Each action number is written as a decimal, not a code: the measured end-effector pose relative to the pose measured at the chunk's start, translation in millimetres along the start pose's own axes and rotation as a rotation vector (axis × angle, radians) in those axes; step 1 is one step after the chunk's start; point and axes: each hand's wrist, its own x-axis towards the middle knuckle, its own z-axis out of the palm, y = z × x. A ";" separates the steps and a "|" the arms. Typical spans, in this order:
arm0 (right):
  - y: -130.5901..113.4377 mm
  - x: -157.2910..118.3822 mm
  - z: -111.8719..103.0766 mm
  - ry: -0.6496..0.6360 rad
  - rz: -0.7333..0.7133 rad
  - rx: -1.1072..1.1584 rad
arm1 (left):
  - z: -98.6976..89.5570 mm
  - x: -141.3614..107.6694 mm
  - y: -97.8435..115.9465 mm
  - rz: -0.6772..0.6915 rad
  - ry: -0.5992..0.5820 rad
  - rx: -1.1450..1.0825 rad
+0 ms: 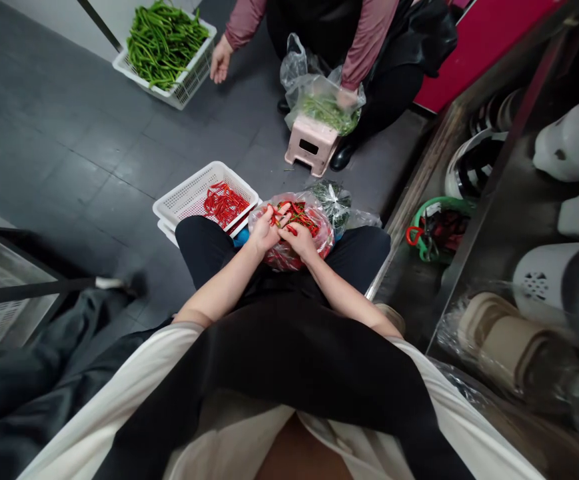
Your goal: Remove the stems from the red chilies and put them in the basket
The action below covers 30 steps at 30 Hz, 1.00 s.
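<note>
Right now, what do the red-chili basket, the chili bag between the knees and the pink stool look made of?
Red-chili basket: likely molded white plastic, smooth; regular perforations. Chili bag: apparently thin clear plastic film, glossy; crinkled highlights, see-through sides. Pink stool: probably molded plastic, dull; rounded edges, handle cutout.

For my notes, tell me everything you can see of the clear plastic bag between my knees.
The clear plastic bag looks thin, its mouth open and facing up. Red chilies fill it, with green bits among them, and red shows through its near side. It sits between your knees, right of the white basket and beside a bag with dark green contents. Your left hand and right hand are over its mouth, contact unclear; its base is hidden.
</note>
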 end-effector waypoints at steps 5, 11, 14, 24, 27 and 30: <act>-0.8 0.5 0.3 -0.042 -0.339 -0.693 | -2.7 0.4 -4.2 -0.116 0.036 0.024; -1.4 11.6 -34.8 -0.190 -0.169 -1.066 | -17.7 0.9 19.0 -0.176 0.106 0.217; -4.0 28.7 -52.2 -0.028 0.064 -1.162 | -16.8 5.7 22.9 -0.086 0.143 0.400; 5.9 97.0 -28.0 0.017 0.238 -1.193 | -21.9 7.2 -2.2 -0.164 0.109 0.446; 14.2 94.7 -34.1 0.018 0.193 -1.196 | -25.3 1.7 0.2 -0.149 0.143 0.439; 17.4 77.5 -47.5 0.017 0.085 -1.096 | -28.6 -3.0 2.0 -0.106 0.201 0.424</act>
